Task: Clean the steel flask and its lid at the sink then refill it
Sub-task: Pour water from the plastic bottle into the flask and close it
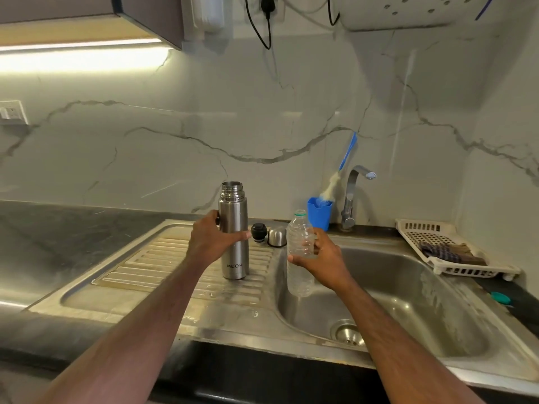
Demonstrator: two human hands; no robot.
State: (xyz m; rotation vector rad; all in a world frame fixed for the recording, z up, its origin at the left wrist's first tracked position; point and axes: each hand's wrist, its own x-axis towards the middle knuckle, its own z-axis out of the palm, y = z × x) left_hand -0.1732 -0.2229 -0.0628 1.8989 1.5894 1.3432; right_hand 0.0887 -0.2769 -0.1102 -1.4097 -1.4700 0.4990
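The flask (233,231) stands open and upright on the drainboard (163,266), gripped by the left hand (208,239). Its stopper (258,231) and cap (277,236) sit just beside it. The right hand (323,258) holds an uncapped plastic bottle (300,252) over the sink (408,301). Washing looks done; refilling and closing remain.

Bright under-cabinet strip light (78,55) blown out upper left; marble backsplash (262,112) evenly lit, soft. Wide-angle bending at edges, top slightly blurred. Glare on the steel sink (437,330).
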